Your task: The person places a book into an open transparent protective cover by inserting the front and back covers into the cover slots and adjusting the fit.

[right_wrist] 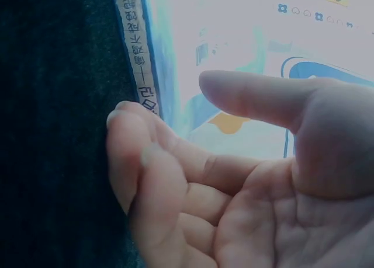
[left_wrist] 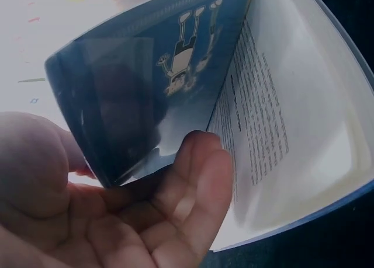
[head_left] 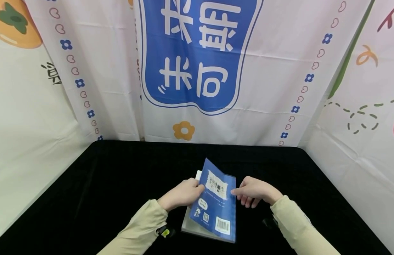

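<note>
A blue paperback book [head_left: 216,205] lies on the black table, its cover with barcode and QR code facing up and partly lifted at the left. My left hand [head_left: 185,193] holds the free edge of that cover, thumb on the outside and fingers beneath. In the left wrist view, the cover's inner side [left_wrist: 181,75] shows a cartoon figure, and a printed page [left_wrist: 257,122] lies beyond the fingers. My right hand [head_left: 255,191] is at the spine side, fingers loosely bent and thumb apart. Its fingertips reach the lettered spine [right_wrist: 137,46] in the right wrist view; firm contact is unclear.
Black cloth covers the table [head_left: 136,166]. A white curtain [head_left: 267,88] with a blue lettered panel hangs behind it, and printed white cloth walls [head_left: 359,159] stand at both sides. A dark wrist strap [head_left: 163,231] sits at the left cuff.
</note>
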### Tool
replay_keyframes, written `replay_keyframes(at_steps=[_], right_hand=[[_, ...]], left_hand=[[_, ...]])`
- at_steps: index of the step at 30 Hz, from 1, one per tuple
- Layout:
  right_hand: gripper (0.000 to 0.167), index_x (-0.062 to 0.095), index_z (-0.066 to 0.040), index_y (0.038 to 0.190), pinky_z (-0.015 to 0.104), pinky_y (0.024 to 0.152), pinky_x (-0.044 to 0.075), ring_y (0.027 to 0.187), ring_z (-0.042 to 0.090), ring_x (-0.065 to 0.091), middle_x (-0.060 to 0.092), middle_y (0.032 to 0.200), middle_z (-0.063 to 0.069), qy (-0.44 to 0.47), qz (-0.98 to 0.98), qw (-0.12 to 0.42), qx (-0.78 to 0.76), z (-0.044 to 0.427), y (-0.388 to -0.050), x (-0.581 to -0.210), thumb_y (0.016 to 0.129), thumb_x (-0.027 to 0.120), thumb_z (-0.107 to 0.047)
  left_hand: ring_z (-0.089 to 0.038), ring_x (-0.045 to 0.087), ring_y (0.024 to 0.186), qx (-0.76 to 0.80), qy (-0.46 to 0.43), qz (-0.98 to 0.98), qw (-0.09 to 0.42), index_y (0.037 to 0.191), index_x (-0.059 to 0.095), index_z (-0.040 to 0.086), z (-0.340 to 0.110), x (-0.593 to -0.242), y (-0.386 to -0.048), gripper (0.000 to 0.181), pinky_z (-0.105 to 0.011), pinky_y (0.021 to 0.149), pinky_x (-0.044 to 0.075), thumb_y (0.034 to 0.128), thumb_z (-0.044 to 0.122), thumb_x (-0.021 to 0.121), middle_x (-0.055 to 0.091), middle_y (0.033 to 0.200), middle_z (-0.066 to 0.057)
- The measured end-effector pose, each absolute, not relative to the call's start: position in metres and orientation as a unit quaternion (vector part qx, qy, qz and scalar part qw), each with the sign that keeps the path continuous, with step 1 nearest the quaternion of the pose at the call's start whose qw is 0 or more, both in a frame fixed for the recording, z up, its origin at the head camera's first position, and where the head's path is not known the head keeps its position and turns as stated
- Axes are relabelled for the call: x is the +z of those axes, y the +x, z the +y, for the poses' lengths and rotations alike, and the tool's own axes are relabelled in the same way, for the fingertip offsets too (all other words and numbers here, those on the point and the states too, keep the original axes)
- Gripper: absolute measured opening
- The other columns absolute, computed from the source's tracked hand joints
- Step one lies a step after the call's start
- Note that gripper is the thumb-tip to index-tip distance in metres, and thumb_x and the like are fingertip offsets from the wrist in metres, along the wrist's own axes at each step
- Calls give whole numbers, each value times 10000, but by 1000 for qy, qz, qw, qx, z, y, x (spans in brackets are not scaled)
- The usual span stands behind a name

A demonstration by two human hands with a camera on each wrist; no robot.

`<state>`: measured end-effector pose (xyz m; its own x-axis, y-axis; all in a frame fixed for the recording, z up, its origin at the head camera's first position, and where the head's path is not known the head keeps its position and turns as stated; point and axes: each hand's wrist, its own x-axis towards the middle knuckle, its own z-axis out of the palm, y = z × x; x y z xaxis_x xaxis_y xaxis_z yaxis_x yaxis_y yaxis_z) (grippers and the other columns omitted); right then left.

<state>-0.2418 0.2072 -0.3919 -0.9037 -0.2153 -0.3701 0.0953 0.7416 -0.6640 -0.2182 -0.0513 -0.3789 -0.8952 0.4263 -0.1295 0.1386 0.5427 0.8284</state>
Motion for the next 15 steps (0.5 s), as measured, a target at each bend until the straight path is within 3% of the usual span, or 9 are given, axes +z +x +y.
replay_keyframes(at_steps=[7,15], right_hand=[[379,686,-19,715,274,444,482,492,146,565,639,616,88,-40,898,225,-376,208,-243,-394,931,683,-330],[369,681,-14,733,283,453,489,508,162,578,646,639,97,-37,897,226,-378,207,-243,-394,934,681,-323]], left_hand=[[-168,639,565,450,155,863,168,900,643,-22,-55,-381,-218,256,-342,503,553,981,128,452,649,691,-75],[-139,627,582,449,146,865,170,1042,656,-55,-60,-386,-224,231,-295,520,546,948,115,531,658,725,-64]])
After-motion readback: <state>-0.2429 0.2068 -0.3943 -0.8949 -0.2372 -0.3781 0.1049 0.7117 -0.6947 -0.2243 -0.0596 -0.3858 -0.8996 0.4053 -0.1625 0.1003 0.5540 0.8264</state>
